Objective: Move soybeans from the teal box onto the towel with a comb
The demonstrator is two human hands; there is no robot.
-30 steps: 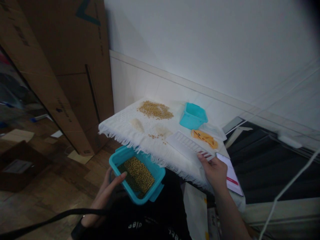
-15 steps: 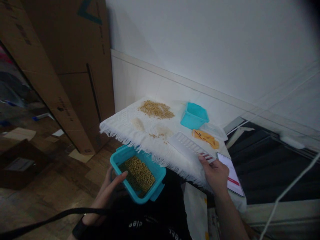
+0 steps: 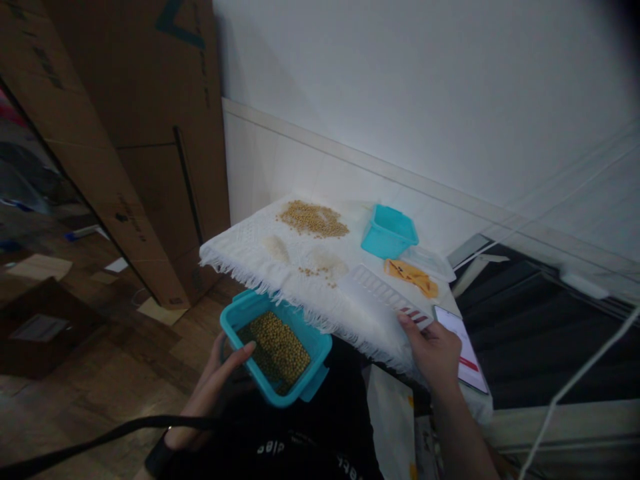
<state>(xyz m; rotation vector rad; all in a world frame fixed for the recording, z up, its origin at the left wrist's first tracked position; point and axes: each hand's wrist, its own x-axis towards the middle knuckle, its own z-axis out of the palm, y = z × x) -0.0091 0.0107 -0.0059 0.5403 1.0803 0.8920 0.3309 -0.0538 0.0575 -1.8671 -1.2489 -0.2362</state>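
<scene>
The left hand [image 3: 227, 363] grips a blue tub [image 3: 316, 347] of yellow beans [image 3: 285, 347] and smaller green ones by its rim, just below the near edge of the cloth-covered bench [image 3: 370, 333]. At the bench's right end, the right hand [image 3: 435, 350] pinches a slotted white plate [image 3: 383, 293] between thumb and fingers, beside a phone [image 3: 463, 347]. Two pale grain piles [image 3: 276, 249] and a few stray beans [image 3: 313, 272] lie mid-bench, an orange cloth [image 3: 413, 277] toward its right. Along the bench's far edge are a bean heap [image 3: 313, 219] and, farther right, a second blue tub [image 3: 380, 247].
</scene>
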